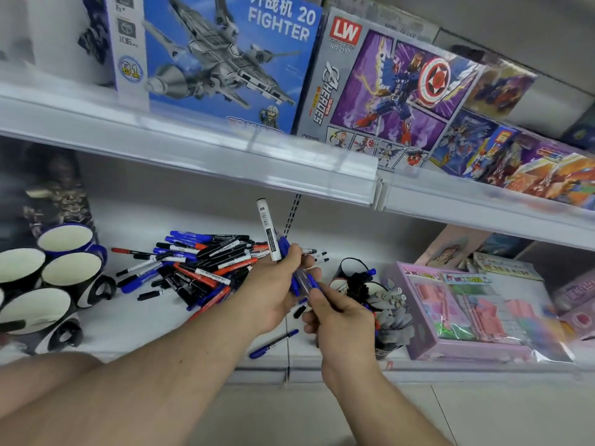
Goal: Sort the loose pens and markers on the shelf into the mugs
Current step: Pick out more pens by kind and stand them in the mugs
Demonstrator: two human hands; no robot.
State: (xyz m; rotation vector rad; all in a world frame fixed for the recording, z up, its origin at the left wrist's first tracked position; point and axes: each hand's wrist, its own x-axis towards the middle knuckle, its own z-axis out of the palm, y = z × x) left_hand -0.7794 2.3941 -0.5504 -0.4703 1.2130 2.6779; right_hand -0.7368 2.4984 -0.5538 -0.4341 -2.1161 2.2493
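A single head-worn camera is looking forward and down at a store shelf [193, 329], sitting close enough that both forearms are filling the lower frame. The wide lens is bending the upper shelf edge [199, 156], and the far right is probably blurring toward the corner.

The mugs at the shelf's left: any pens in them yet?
Nearly empty. Three mugs show bare cream insides; only the nearest mug holds one dark marker.
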